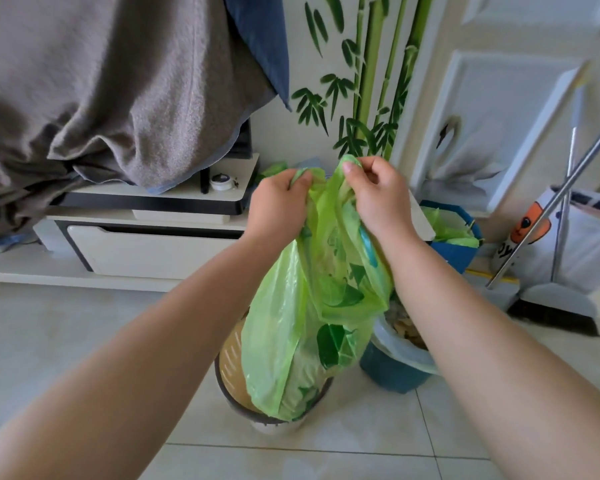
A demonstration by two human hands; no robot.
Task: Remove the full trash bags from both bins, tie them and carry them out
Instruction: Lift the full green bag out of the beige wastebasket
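Green trash bag (291, 323): thin translucent plastic film, glossy and creased. Slotted bin (231, 358): matt beige plastic with a dark rim. Teal bin (388, 374): smooth plastic, lined with cloudy translucent film. Floor tiles (66, 334): pale, polished, reflective. Draped blanket (118, 81): grey cloth, matt and nubby. Broom handle (548, 209): bare silvery metal. Drawer front (146, 252) of the low cabinet: smooth cream surface with a satin finish.

A full translucent green trash bag (302, 327) hangs half-lifted from the beige bin (231, 368).
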